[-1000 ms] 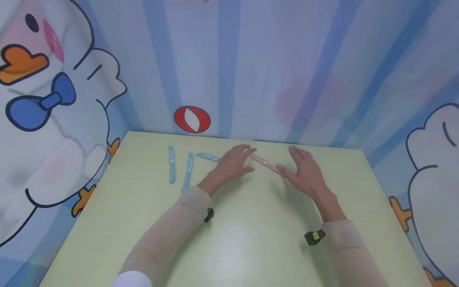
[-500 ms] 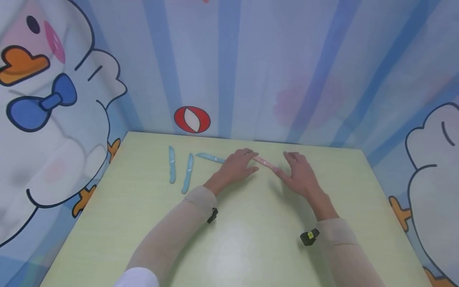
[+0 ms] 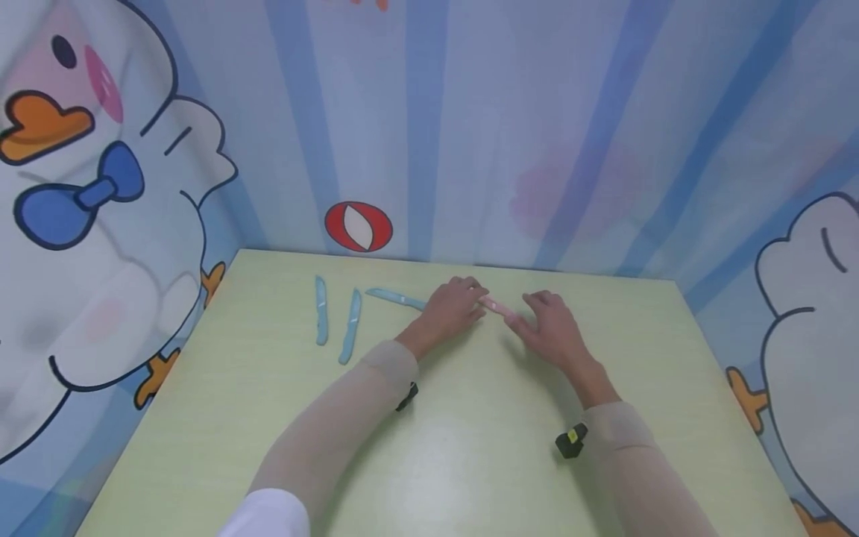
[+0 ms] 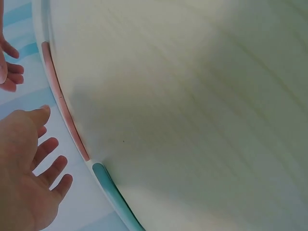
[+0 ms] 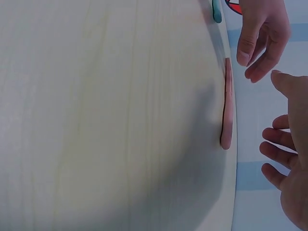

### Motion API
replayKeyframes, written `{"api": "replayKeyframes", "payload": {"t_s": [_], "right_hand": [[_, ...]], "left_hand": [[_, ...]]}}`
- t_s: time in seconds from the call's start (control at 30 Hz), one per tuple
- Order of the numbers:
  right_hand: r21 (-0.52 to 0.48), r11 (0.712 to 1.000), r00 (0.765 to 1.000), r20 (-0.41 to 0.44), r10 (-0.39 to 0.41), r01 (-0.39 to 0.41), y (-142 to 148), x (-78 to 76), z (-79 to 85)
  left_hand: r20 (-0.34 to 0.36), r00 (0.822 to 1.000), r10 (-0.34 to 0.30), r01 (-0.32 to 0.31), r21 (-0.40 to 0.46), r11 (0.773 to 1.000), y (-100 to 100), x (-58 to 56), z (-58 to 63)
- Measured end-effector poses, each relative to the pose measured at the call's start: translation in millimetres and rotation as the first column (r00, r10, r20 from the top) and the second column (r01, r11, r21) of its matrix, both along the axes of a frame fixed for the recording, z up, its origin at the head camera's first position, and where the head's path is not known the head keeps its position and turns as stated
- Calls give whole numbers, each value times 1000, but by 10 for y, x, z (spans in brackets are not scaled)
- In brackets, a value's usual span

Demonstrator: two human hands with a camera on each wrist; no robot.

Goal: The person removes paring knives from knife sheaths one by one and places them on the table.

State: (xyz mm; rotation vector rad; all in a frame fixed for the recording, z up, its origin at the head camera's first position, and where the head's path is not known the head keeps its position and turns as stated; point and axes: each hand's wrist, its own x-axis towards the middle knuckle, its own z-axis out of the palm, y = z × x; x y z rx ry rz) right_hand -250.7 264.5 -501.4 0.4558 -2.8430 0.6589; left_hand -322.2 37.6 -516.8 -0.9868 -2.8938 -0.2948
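Cloth in pale and deeper blue stripes [image 3: 470, 134] rises behind everything I see, with a big white cartoon duck in a blue bow tie [image 3: 134, 246] at ten o'clock. Below it spreads a pale yellow-green, wood-grained table [image 3: 436, 462]; I read its top as a dial, with the person at six. Two beige sleeves [image 3: 338, 414] reach forward over it. At twelve the left hand [image 3: 451, 307] hovers, fingers loosely bent and parted, nothing in its grasp. At two the right hand [image 3: 552, 328] hangs likewise, thumb apart from relaxed fingers, holding nothing. Between them, at one o'clock, a slim pink knife [image 3: 497, 306] lies flat near the far edge. Three flat light-blue knives lie leftward: two roughly upright ones, the outer [image 3: 321, 311] and the inner [image 3: 350, 327], at ten, and a slanting one [image 3: 396, 297] at eleven, its handle end close to the pink knife. Smallest, a little black wrist camera with a yellow patch [image 3: 571, 441] sits under the right cuff.
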Motion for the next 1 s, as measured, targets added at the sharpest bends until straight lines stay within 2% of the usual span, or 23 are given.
{"api": "replayKeyframes", "payload": {"t_s": [0.2, 0.37, 0.5, 0.63, 0.73, 1.0], "right_hand": [[41, 999, 1000, 11, 9, -9, -16, -54, -28], [66, 998, 1000, 15, 7, -8, -38, -113, -90], [91, 995, 999, -23, 32, -29, -66, -131, -158], [121, 992, 999, -44, 22, -16, -85, -148, -224], [134, 991, 1000, -17, -7, 9, -101, -176, -224], [157, 986, 995, 76, -65, 53, -115, -267, -189]], "left_hand": [[-57, 998, -14, 10, -77, 997, 38, -60, -35], [-83, 996, 38, -45, -91, 995, 66, -79, -76], [-57, 996, 63, -67, -76, 995, 80, -62, -105], [-32, 999, 39, -41, -66, 997, 89, -50, -136], [-33, 999, 16, -19, -77, 997, 103, -45, -139], [-17, 1000, 21, -22, -69, 997, 183, -48, -153]]}}
